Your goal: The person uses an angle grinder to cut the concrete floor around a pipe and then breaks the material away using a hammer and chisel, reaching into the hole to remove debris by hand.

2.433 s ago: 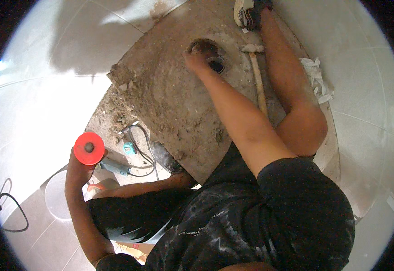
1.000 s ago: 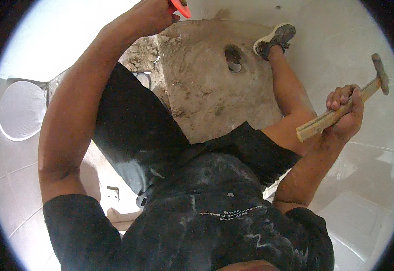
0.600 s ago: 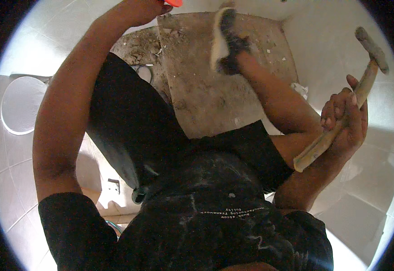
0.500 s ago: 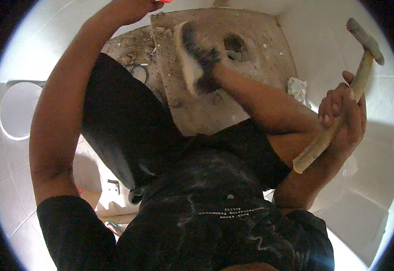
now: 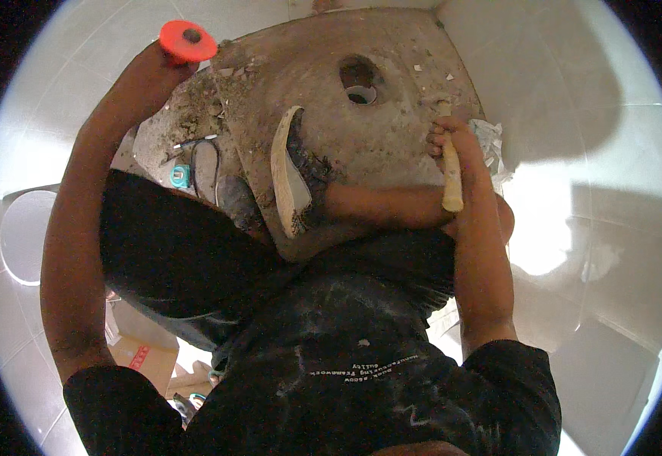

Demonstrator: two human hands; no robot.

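Observation:
My left hand, at the far left of the dirt floor, is closed round a tool with a round orange-red guard, probably a chisel; a dark round end shows in the guard's middle, and the rest is hidden. My right hand grips a hammer by its pale wooden handle, over the right side of the floor. The handle's butt points toward me. The hammer head, beyond my fingers, is faint against the floor. My hands are well apart.
A round hole with a pipe opens in the rough floor. Rubble lies at the left, beside a teal tape measure. Crumpled pale paper or plastic is by the right wall. A cardboard box stands at lower left.
My right hand has swung the hammer down and inward from the right wall. My left hand has moved left and nearer, bringing the orange-red guard into full view. My bent leg has shifted.

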